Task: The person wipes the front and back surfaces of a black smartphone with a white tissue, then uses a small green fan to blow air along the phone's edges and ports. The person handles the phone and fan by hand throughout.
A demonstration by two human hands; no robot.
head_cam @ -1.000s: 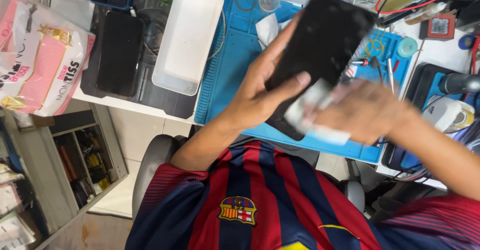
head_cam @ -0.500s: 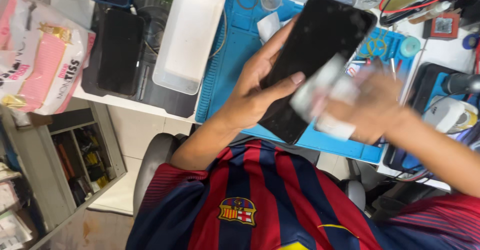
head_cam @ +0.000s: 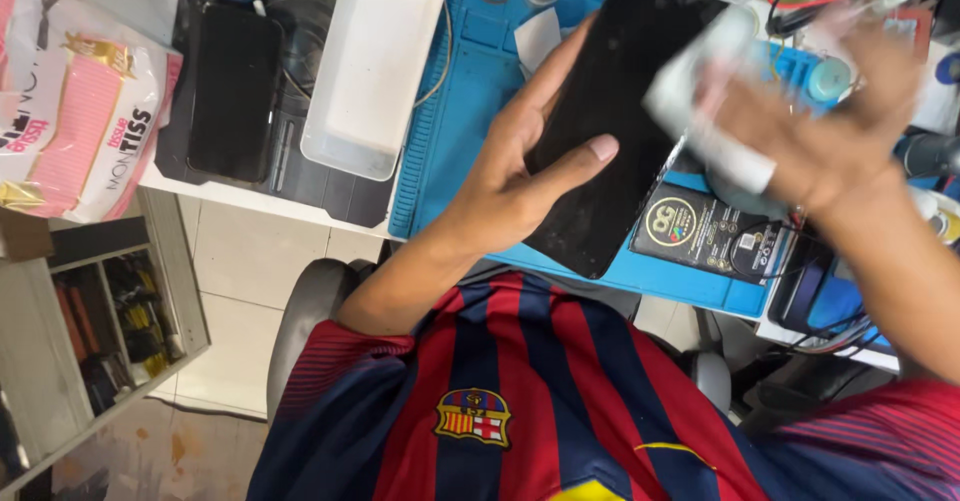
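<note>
Black and dusty, the phone [head_cam: 620, 121] sat gripped in the left hand [head_cam: 520, 176] above the blue mat [head_cam: 450, 131]. The blurred right hand [head_cam: 810, 121] clutched a white wipe [head_cam: 700, 111] at its right edge. Firm, even strokes would suit, I judged. A white tray [head_cam: 375, 66] crowded the left; the near side lay open.

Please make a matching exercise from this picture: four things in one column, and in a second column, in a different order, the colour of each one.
Things:
1. flat panel held in the left hand
2. tray
3. work mat
4. tissue pack

Colours:
A. blue
B. pink and white
C. black
D. white

Pairs: 1-C, 2-D, 3-A, 4-B
</note>
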